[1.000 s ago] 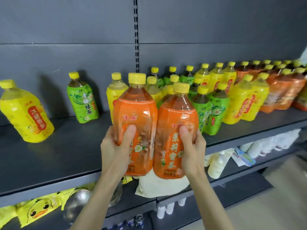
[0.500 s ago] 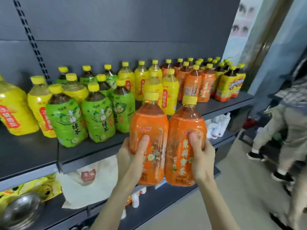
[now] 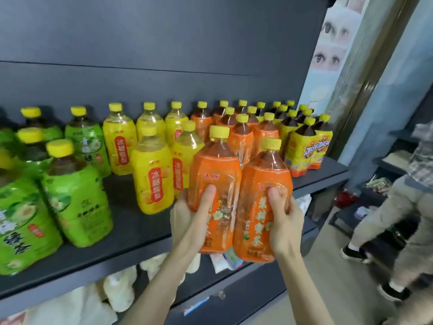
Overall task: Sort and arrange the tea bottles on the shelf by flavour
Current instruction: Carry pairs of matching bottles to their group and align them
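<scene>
Shelf (image 3: 131,221) status, left to right: green bottles (image 3: 77,200), yellow bottles (image 3: 153,181), orange bottles (image 3: 243,134) each grouped. Left hand (image 3: 187,221) fingers clamped on one orange bottle (image 3: 214,184), right hand (image 3: 284,221) on another (image 3: 262,207), both off-shelf. Likely remaining: placing them with the orange group.

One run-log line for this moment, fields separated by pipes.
left hand: holds orange bottle | right hand: holds second orange bottle | both off shelf, before orange group | step: not placed
</scene>
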`<state>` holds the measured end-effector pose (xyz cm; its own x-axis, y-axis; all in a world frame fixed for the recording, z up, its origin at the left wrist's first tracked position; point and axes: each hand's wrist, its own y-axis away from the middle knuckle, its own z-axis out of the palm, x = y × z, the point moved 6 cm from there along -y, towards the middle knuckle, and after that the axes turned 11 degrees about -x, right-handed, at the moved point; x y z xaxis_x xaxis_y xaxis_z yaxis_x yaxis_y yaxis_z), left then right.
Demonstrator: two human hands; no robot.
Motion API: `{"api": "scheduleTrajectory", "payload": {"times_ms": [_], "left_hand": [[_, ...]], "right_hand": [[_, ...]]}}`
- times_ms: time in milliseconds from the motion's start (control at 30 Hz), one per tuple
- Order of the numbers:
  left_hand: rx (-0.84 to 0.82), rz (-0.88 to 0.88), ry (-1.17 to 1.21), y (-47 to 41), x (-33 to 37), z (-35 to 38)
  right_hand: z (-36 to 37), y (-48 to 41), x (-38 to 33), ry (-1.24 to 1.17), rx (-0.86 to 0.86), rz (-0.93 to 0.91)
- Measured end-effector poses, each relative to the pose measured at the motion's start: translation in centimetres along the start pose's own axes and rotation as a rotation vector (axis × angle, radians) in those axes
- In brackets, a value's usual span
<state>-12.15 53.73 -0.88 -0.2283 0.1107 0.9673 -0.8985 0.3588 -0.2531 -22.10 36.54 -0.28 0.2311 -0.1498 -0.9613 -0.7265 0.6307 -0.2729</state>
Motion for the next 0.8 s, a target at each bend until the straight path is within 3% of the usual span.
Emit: {"api": "scheduleTrajectory", "payload": {"times_ms": [300,567,800], "left_hand": [[0.094,0.007,-0.020,-9.2,-2.3,8.0],[0.418,0.002,-0.054,-12.2,-5.9,12.3],[0.564,-0.001,-0.123,-12.9,-8.7,13.9]], "right_hand": [[-4.4,-12.3,2.7,0.040,-0.043,-0.004],[-5.9,-20.5,6.1,0.038,-0.260,-0.013],[-4.8,-23.7,9.6,-0.012,-0.425,0.011]]}}
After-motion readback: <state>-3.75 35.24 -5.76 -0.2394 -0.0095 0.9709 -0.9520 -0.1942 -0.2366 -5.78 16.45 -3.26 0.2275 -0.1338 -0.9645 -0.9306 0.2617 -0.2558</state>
